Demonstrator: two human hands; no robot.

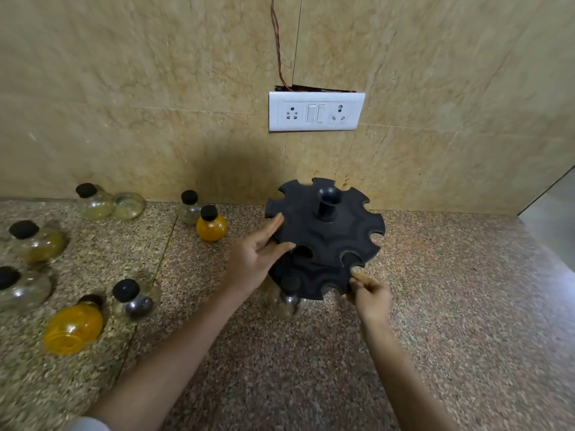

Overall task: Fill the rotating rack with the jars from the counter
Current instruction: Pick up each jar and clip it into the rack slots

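Observation:
A black two-tier rotating rack (336, 231) with notched rims and a centre post stands on the granite counter (435, 306) near the wall. One clear jar with a black cap (289, 298) hangs in a notch of the lower tier at the front. My left hand (255, 259) lies with straight fingers against the upper tier's left rim. My right hand (371, 297) touches the lower tier's front-right edge, fingers curled at the rim. Several round jars with black caps stand at the left: an orange one (211, 225), a clear one (189, 209) behind it, and a dark one (133, 301).
A large orange jar (73, 326) lies tipped at the front left. More clear and yellowish jars (34, 244) sit along the left edge and by the wall (96, 202). A white socket panel (315, 112) is on the tiled wall above the rack.

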